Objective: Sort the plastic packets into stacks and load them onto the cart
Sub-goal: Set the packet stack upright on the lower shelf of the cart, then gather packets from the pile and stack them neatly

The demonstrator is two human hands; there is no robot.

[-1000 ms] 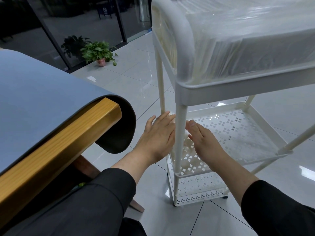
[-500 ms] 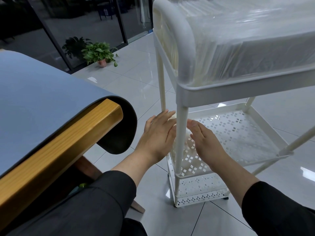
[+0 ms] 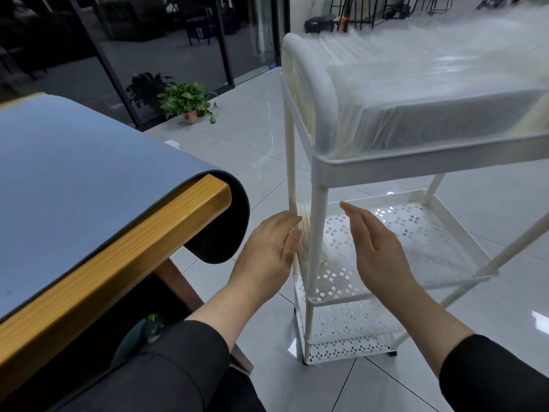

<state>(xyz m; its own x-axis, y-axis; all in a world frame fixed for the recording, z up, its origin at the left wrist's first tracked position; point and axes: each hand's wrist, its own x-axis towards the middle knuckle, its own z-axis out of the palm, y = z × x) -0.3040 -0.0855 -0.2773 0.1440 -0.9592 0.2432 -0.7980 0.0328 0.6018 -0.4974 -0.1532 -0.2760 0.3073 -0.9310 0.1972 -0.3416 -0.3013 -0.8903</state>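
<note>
1. Packets (image 3: 430, 93) fill top tray of cart (image 3: 319, 171), stacked high above its rim; a smaller bunch (image 3: 304, 233) stands on edge in the mid shelf, at the cart's near-left corner behind the front post.
2. L hand (image 3: 267, 248) sits just outside that corner, fingers straight, tips touching the bunch's edges. Flat, not clenched, grasping nothing. Prob squaring the bunch against the post so it stays upright.
3. R hand (image 3: 374, 248) hovers over the mid shelf, right of the post, palm facing the bunch, fingers straight, holding nothing. Contact w/ the packets: can't tell, clear film blurs there.
4. Room: mid shelf (image 3: 430, 242) right of the bunch is bare perforated metal, lots of space. Low rim, so upright packets could tip over.
5. Table edge (image 3: 118, 263) w/ its overhanging mat lies left of cart; floor gap between is narrow but enough for the L arm.
6. Top tray overhead limits lift height over the mid shelf.
</note>
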